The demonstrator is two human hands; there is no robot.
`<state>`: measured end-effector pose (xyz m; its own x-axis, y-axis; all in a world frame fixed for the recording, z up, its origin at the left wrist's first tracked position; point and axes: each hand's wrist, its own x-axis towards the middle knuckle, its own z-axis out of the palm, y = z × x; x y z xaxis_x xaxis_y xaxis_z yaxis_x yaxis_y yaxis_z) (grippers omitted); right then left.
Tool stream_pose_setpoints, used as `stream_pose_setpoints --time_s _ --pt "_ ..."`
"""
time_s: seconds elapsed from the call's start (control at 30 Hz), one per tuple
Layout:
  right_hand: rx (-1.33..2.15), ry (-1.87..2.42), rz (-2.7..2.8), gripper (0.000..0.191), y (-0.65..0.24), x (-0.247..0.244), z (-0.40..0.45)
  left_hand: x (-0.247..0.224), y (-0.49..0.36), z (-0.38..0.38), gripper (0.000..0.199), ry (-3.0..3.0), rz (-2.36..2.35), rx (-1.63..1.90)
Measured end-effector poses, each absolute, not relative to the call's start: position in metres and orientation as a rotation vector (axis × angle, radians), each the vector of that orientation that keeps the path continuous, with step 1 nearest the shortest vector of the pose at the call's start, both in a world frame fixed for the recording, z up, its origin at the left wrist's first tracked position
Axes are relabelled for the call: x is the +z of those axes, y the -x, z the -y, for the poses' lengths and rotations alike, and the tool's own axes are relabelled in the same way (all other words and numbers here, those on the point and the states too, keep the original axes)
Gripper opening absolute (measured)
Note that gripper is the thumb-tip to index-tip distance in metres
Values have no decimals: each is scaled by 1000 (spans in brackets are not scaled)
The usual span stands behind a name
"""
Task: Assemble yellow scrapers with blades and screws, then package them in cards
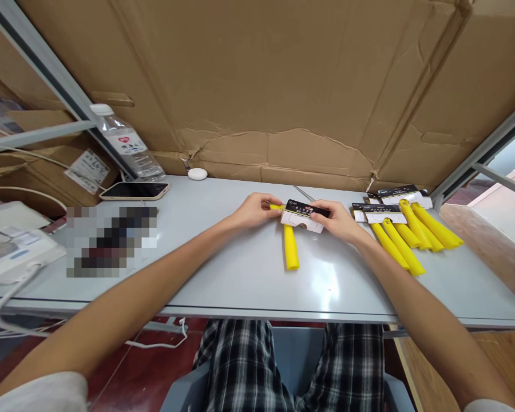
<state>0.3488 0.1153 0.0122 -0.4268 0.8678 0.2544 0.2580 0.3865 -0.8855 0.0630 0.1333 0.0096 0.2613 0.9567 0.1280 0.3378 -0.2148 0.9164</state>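
Over the middle of the table, my right hand [337, 220] grips a black-and-white printed card [300, 216] by its right end. At the card's left end, my left hand [257, 210] pinches a small yellow piece [276, 206]; what it belongs to is mostly hidden. A yellow tapered handle [290, 252] sticks out below the card toward me, its upper end hidden behind the card. Just beyond the card lies a thin grey metal strip or rod [304, 193], partly covered. To the right of my right hand rest several yellow handles [424, 226] with similar cards [384, 214] on them.
A phone [135, 190], a white oval object [197, 174] and a water bottle [129, 143] stand or lie along the back left. A pixelated dark item [115, 240] and a white device with cables [21, 246] are at left. Cardboard [274, 86] walls the table's back.
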Motion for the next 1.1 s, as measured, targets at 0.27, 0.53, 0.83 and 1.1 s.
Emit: stream_pose_setpoints --time_s 0.27,0.53,0.83,1.1 --pt "1212 897 2017 34 -343 16 -105 8 -59 -148 43 -1035 -1089 1283" --pt "1254 803 2247 26 -340 16 -98 12 -44 -161 29 -953 -1112 1542" --pt "1258 810 2262 28 -336 15 -94 14 -47 -157 28 -927 -1127 1486" --pt "1120 877 2202 29 -333 9 -96 9 -64 -144 36 -968 -1140 1335"
